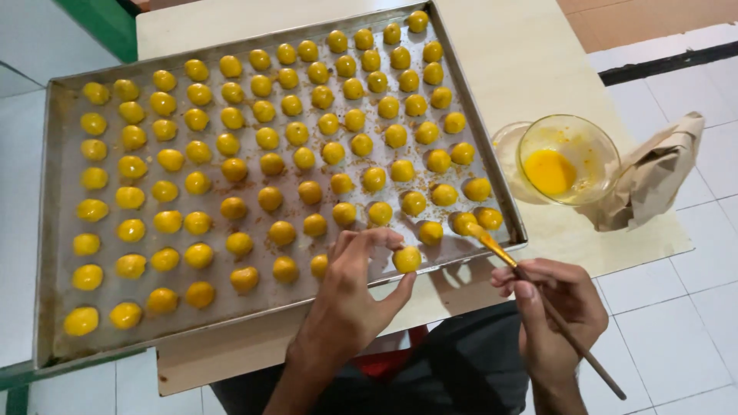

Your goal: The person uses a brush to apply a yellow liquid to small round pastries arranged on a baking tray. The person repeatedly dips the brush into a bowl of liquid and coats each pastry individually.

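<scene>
A large metal baking tray (54, 230) lies on a low pale board and carries several rows of small round yellow-glazed pastry balls (269, 138). My left hand (354, 296) pinches one ball (406, 259) between thumb and fingertips at the tray's near right edge. My right hand (553, 315) grips a thin wooden brush (550, 307); its yellow-coated tip (475, 230) rests by the balls at the tray's near right corner.
A glass bowl (569, 157) with yellow egg wash stands on the board right of the tray, on a clear lid or second dish. A crumpled brown paper bag (653, 177) lies beside it. White floor tiles surround the board. My dark-clothed lap is below.
</scene>
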